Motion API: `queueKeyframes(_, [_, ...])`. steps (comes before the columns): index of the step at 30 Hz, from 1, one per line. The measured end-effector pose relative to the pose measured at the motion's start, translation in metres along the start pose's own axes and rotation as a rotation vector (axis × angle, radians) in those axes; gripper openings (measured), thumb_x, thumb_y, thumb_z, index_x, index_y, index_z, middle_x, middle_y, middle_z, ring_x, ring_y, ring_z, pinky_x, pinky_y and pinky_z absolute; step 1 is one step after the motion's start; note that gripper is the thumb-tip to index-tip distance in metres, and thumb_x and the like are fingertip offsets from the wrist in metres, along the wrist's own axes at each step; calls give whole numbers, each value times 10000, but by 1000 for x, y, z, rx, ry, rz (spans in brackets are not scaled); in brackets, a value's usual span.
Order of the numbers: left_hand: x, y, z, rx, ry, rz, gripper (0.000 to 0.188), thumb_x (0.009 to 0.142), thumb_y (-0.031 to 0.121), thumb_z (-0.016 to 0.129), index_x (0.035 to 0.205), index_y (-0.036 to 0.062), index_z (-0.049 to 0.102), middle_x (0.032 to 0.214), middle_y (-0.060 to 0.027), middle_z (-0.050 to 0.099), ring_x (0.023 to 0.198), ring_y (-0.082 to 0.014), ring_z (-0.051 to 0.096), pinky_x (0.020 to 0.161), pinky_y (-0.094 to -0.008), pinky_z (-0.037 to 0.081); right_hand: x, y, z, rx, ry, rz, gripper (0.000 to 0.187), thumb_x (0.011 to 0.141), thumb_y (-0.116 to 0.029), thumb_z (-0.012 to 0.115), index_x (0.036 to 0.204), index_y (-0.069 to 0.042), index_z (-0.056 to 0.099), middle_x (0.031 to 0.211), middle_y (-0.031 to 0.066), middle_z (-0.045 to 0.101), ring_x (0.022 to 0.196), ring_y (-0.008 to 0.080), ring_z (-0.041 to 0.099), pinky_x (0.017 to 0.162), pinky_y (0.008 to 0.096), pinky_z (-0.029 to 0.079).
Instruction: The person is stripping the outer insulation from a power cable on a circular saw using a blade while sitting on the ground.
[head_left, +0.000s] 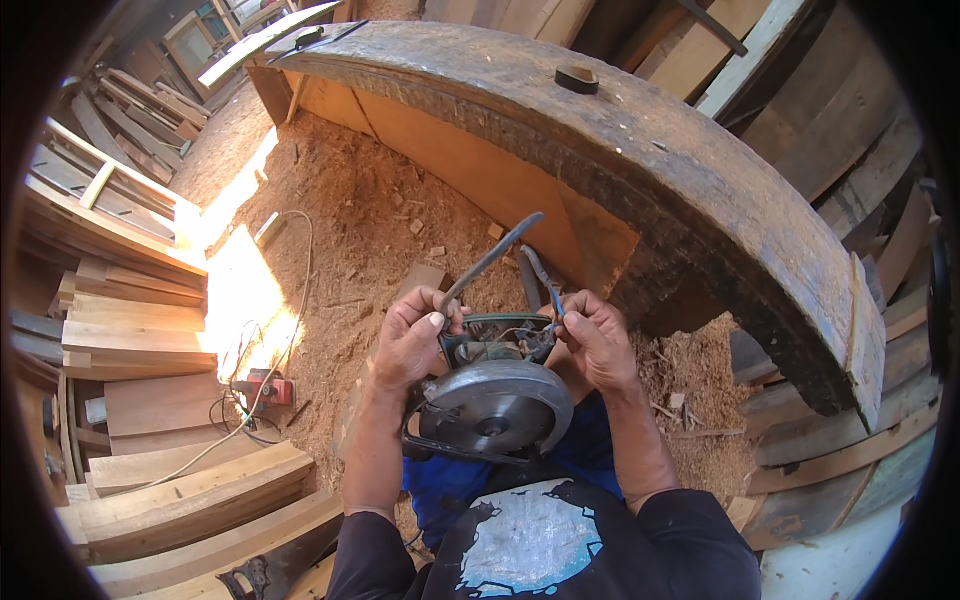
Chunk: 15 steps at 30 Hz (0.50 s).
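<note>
On my lap rests a circular saw (pixel 445 392), its round blade (pixel 500 415) facing me and its housing opened, with thin wires showing inside. My left hand (pixel 412 335) is closed in a pinch on a dark grey, curved, cord-like length (pixel 495 257) that rises away from the saw. Over the saw's right side, my right hand (pixel 595 338) is closed on a slim blue and grey piece (pixel 540 272); whether it is a tool or a cable end I cannot tell. Both hands stay close to the open housing.
A long wooden workbench (pixel 660 150) crosses ahead, bearing a dark ring-shaped item (pixel 577 80). Sawdust and wood scraps cover the floor (pixel 350 220). At left lie stacked boards (pixel 140 340), a red power tool (pixel 270 390) and a trailing cord (pixel 308 250). More planks lean at right.
</note>
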<state>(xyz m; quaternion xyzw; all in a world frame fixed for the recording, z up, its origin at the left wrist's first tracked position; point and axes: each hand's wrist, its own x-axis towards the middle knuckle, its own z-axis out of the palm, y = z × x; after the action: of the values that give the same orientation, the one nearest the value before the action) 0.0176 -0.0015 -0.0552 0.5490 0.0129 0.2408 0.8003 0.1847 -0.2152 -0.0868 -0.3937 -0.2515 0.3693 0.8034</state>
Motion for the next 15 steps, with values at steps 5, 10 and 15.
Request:
queueKeyframes(5, [0,-2,-1,-4,-3,0,97,931,64,562,1021,37,585,952,-51,639,863,-149,610,1050,-399,454,1,-3,-5,-22,-69,-4,120,992,-160,644,1011,-43,620,994,13,593,869,54,562,834,225,487])
queueKeyframes(10, [-2,3,1,36,54,-58,113,932,60,565,1034,25,597,960,-57,646,868,-140,606,906,-318,503,-1,-6,-7,-169,-5,9,92,983,-121,618,991,-33,642,981,19,606,853,55,563,796,234,492])
queueKeyframes(15, [2,8,9,75,87,-117,92,938,55,565,1018,28,602,950,-70,656,848,-127,603,843,-283,503,-5,-27,1,-605,5,157,108,974,-87,588,995,-2,651,946,59,632,859,116,606,766,286,516])
